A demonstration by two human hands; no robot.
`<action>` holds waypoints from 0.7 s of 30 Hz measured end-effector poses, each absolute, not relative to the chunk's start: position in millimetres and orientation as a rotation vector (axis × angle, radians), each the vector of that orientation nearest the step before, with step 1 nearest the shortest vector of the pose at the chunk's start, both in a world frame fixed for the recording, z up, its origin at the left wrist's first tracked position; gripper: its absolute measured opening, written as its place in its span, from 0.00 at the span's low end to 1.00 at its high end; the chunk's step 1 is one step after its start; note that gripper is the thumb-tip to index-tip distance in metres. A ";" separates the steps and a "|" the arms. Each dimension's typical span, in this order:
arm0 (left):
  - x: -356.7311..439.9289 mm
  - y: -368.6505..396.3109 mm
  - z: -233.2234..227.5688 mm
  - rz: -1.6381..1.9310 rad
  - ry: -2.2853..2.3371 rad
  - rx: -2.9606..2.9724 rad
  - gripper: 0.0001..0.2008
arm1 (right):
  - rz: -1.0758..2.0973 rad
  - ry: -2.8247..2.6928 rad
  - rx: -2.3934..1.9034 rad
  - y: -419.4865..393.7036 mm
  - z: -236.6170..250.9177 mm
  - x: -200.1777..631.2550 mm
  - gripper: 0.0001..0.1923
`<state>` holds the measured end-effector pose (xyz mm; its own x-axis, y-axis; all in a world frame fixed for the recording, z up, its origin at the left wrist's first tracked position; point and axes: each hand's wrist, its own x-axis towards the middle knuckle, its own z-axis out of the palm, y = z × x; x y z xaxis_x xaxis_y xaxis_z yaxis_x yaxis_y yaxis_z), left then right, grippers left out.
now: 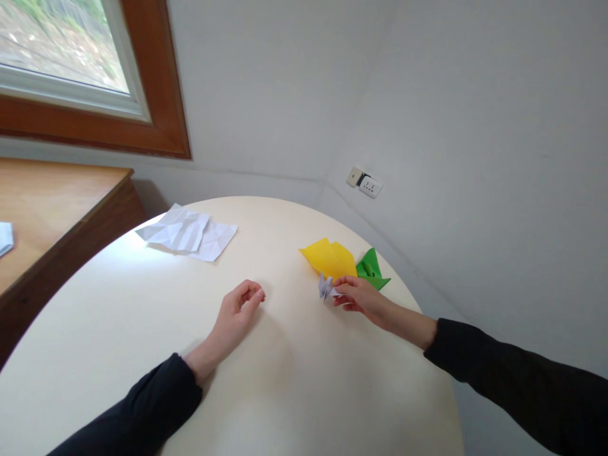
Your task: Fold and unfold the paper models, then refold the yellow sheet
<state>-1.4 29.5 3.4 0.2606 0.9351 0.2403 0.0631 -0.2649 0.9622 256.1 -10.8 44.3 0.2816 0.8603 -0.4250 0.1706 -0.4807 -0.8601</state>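
My right hand [357, 296] pinches a small pale-lavender folded-paper figure [325, 287] at its right side, close to the table surface. Just behind it lies a yellow folded paper [329, 257], and a green folded-paper piece [372, 269] sits beyond my right fingers, against the yellow one. My left hand [240, 302] rests on the white round table [294, 386], left of the figure and apart from it. Its fingers curl inward with the thumb near them, and nothing shows in them.
Creased white paper sheets [187, 232] lie at the far left of the tabletop. A wooden desk [61, 202] stands to the left, below a wood-framed window [164, 95]. White walls meet behind the table, with a power socket [370, 186] on the right one.
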 end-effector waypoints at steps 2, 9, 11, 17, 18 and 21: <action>-1.6 29.6 3.2 1.153 0.952 1.587 0.11 | 1.229 -0.932 -1.870 -11.6 44.6 257.7 0.05; -2.5 30.4 0.7 1.163 0.952 1.630 0.11 | 1.218 -0.943 -2.016 -21.0 50.9 260.2 0.07; -2.5 30.3 1.3 1.163 0.954 1.636 0.12 | 1.203 -0.967 -2.055 -23.7 52.7 262.7 0.07; -2.6 29.9 2.5 1.145 0.964 1.630 0.12 | 1.177 -1.037 -2.108 -25.8 55.3 277.3 0.09; -2.6 29.9 2.3 1.139 0.971 1.632 0.12 | 1.173 -1.045 -2.122 -25.8 56.0 279.7 0.09; -2.8 30.0 1.8 1.126 0.987 1.639 0.12 | 1.161 -1.089 -2.136 -25.6 58.5 285.3 0.08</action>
<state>-2.8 30.0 1.8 0.2701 0.9307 0.2469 0.1226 -0.2875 0.9499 285.3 -25.6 58.5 0.3257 0.8191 -0.4723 0.4187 -0.5728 -0.7047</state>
